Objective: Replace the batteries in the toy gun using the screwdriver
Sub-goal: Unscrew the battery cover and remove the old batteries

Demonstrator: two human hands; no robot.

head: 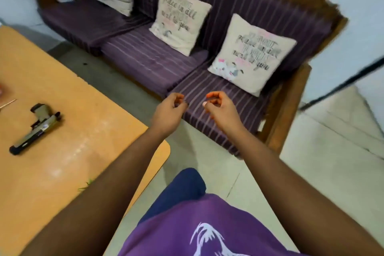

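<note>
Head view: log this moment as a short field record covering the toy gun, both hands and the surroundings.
toy gun: lies flat on the wooden table, untouched
left hand: raised off the table, fingers loosely curled, holding nothing
right hand: raised, loosely curled, holding nothing
screwdriver: not clearly identifiable
background: purple sofa with three cushions

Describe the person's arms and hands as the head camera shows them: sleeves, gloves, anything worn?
Both forearms are bare up to the frame's edge: no sleeves showing, no gloves, no watch or bracelet in view. The left hand and right hand wear no visible rings, though the frame is somewhat blurred. One pale fingernail shows on the right hand. Below them is a purple shirt with a white print.
</note>
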